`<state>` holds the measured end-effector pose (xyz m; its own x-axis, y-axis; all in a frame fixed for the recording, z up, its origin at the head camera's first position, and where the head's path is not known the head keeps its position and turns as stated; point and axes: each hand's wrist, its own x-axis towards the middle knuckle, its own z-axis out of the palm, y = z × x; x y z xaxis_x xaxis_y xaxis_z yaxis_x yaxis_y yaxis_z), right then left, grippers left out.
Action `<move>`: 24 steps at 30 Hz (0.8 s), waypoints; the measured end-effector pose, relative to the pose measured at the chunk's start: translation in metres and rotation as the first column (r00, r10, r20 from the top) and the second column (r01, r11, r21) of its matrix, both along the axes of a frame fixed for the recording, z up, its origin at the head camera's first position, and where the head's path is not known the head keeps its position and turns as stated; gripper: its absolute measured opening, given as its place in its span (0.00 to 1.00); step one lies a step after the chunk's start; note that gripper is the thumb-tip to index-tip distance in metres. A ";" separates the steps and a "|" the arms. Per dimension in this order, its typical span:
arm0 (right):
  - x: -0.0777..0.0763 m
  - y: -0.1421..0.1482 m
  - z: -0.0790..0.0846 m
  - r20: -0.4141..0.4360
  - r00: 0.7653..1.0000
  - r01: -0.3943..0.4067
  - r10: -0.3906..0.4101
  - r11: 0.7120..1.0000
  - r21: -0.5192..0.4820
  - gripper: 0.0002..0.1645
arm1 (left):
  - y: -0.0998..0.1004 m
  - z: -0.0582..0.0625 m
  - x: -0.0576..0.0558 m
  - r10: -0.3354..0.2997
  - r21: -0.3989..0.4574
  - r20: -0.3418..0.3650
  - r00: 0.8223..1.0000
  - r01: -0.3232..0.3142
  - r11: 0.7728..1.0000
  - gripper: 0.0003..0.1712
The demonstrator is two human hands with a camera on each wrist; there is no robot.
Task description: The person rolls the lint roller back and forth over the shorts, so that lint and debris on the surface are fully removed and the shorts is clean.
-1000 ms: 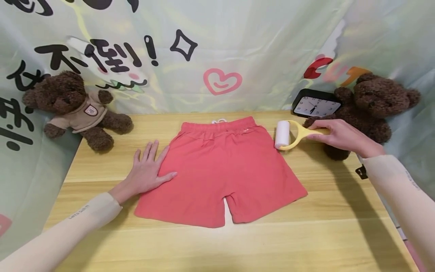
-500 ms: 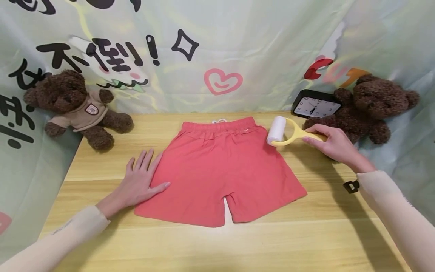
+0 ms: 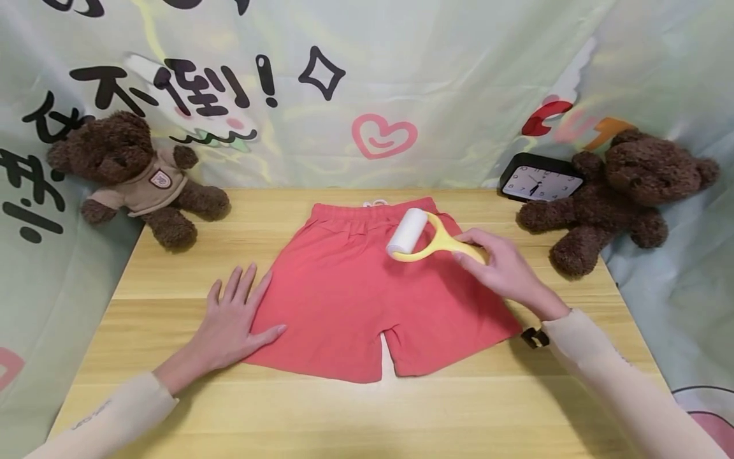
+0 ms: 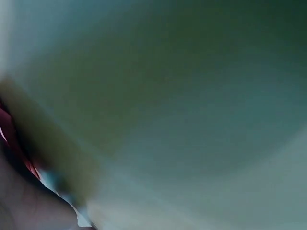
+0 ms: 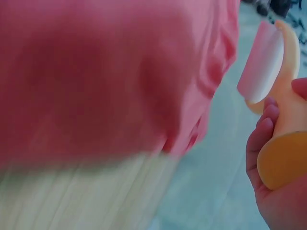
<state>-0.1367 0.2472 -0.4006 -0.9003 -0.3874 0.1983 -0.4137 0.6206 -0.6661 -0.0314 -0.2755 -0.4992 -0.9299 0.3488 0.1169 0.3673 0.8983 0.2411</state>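
Observation:
Red shorts [image 3: 344, 299] lie flat on the wooden table, waistband toward the back wall. My right hand [image 3: 504, 268] grips the yellow handle of a lint roller [image 3: 408, 231] over the upper right part of the shorts. In the right wrist view the white roll of the lint roller [image 5: 263, 62] appears raised off the cloth, with fingers wrapped round the handle. My left hand [image 3: 226, 331] rests at the left edge of the shorts, fingers spread and thumb on the fabric. The left wrist view is mostly blurred, with a bit of that hand [image 4: 33, 206] in the lower corner.
A brown teddy bear [image 3: 146, 185] in a beige top sits at the back left of the table [image 3: 321, 421]. At the back right are a black-framed clock [image 3: 541, 182] and a second teddy bear [image 3: 590, 204]. A printed curtain [image 3: 459, 83] hangs behind.
My right hand has carried the lint roller leftward, from beside the shorts' right edge to over them. The left hand has slid slightly toward me along the left edge.

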 end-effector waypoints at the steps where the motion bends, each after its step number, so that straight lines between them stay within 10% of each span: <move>1: 0.002 -0.008 0.001 0.003 1.000 -0.009 0.009 1.000 0.000 0.14 | -0.001 -0.001 0.003 0.003 0.003 -0.005 1.000 -0.003 1.000 0.64; 24: 0.006 -0.186 -0.018 -0.019 0.965 -0.262 0.263 0.964 0.041 0.16 | -0.011 -0.003 0.023 0.003 -0.008 -0.042 0.999 -0.004 1.000 0.62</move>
